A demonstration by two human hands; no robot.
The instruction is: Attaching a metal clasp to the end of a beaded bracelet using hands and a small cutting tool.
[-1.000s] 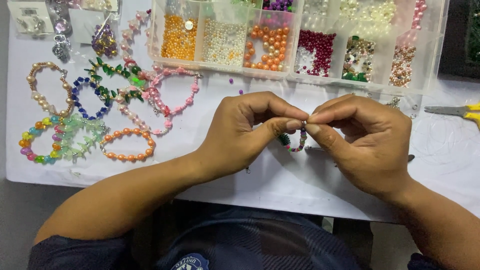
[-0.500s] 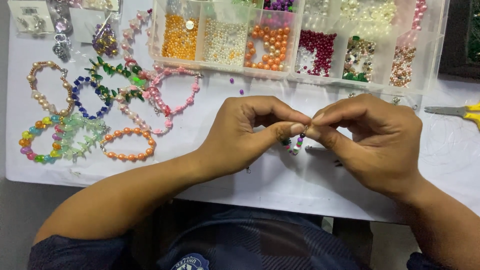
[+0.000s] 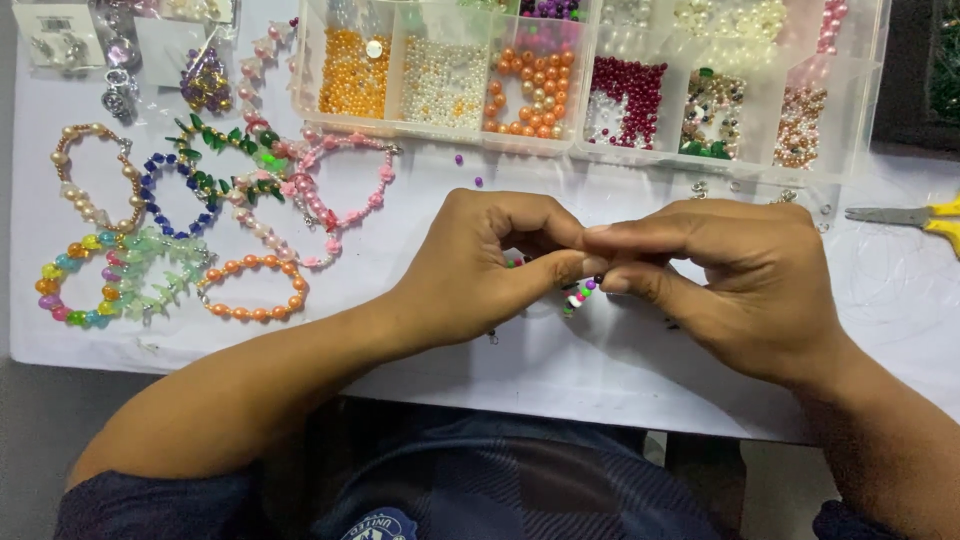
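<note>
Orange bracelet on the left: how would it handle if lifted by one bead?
The orange bracelet is round beads in a loop, so probably floppy and would sag. Likely light. If pushed, it may slide on the white table cover rather than roll.

I sit at a table [image 3: 620,385] covered in white paper, lit evenly and softly from above, with faint shadows. Its near edge runs just above my lap. Grey floor [image 3: 40,420] shows below the edge at the left. A dark surface [image 3: 915,90] lies beyond the far right corner.
</note>
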